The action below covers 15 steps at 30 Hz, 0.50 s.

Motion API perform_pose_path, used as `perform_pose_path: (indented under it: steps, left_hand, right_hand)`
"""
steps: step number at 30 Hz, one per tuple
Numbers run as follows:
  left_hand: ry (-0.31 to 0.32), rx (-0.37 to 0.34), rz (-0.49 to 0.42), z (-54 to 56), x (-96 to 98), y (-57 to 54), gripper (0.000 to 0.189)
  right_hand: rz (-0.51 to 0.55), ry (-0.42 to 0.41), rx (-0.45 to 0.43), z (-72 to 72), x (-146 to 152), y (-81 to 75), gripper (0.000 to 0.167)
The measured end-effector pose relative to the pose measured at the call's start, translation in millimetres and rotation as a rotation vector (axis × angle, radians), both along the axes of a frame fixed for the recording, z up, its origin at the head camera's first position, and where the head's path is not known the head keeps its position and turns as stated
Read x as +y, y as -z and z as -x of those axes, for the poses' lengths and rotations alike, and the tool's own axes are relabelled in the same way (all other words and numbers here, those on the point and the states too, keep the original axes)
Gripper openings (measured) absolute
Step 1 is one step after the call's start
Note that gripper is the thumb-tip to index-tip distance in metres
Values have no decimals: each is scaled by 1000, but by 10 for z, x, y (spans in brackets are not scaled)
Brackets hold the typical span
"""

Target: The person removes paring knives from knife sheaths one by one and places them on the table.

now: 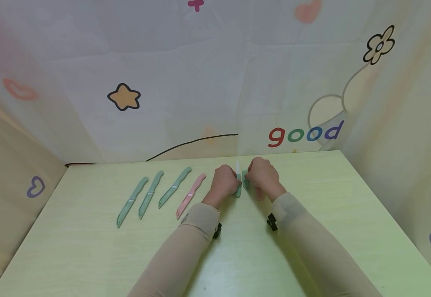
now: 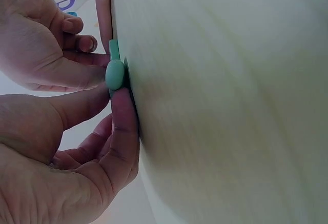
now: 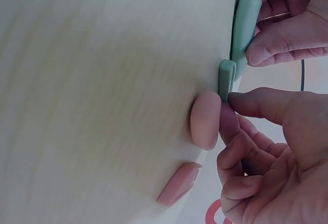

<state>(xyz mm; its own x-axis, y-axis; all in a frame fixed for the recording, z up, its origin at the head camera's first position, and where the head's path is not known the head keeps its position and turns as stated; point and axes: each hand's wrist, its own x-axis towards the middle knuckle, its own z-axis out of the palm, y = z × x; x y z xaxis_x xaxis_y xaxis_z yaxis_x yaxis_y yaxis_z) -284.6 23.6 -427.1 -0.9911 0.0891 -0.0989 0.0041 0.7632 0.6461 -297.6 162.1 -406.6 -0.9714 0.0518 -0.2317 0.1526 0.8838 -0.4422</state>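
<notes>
Near the far edge of the desk (image 1: 234, 260), the left hand (image 1: 224, 180) pinches a green knife (image 1: 239, 192) by its handle, pale blade toward that edge. Just beside it, the right hand (image 1: 263, 173) pinches a green cover (image 1: 246, 185). A pink handle (image 3: 206, 122) lies near the right hand. Toward the left edge lie three covered green knives (image 1: 150, 194) and a covered pink knife (image 1: 190, 196).

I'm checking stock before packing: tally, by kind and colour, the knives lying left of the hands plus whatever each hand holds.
Green sheathed knives: 3
Pink sheathed knife: 1
Green bare knife, in the left hand: 1
Green sheath, in the right hand: 1
Total: 6
</notes>
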Motion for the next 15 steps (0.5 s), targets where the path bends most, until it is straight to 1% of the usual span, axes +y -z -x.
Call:
perform_pose_path:
  steps: [7, 11, 15]
  left_hand:
    - [7, -9, 9, -11, -9, -20, 18]
    - [5, -15, 4, 7, -13, 3, 16]
    - [-1, -37, -23, 40, -21, 33, 13]
  right_hand:
    - [4, -4, 8, -6, 0, 6, 22]
    - [24, 6, 23, -24, 16, 1, 23]
    - [62, 16, 47, -50, 27, -17, 23]
